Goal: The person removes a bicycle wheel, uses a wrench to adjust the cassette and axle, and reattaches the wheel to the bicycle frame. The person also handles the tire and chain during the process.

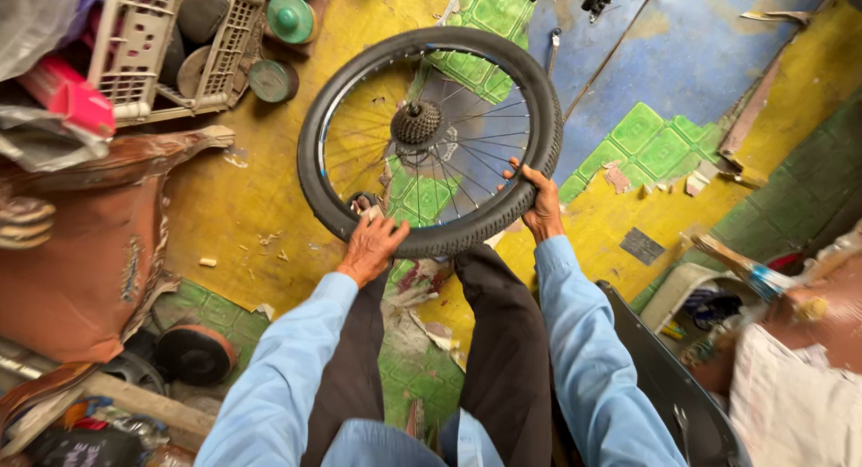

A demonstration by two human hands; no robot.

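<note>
Head view: we grip a black-tyred bicycle wheel (431, 142), silver spokes, cog cluster facing us; left hand (370, 247) and right hand (541, 207) fingers wrap its near rim, wheel extending away beyond them.

A white plastic crate (144, 49) sits beside green lids (289, 18) on the yellow-green floor (233, 207).

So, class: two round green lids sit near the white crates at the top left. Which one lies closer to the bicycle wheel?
The darker, flatter green lid, lying on the yellow floor just left of the bicycle wheel. The brighter green lid with a knob sits higher up, beside the white crate.
</note>
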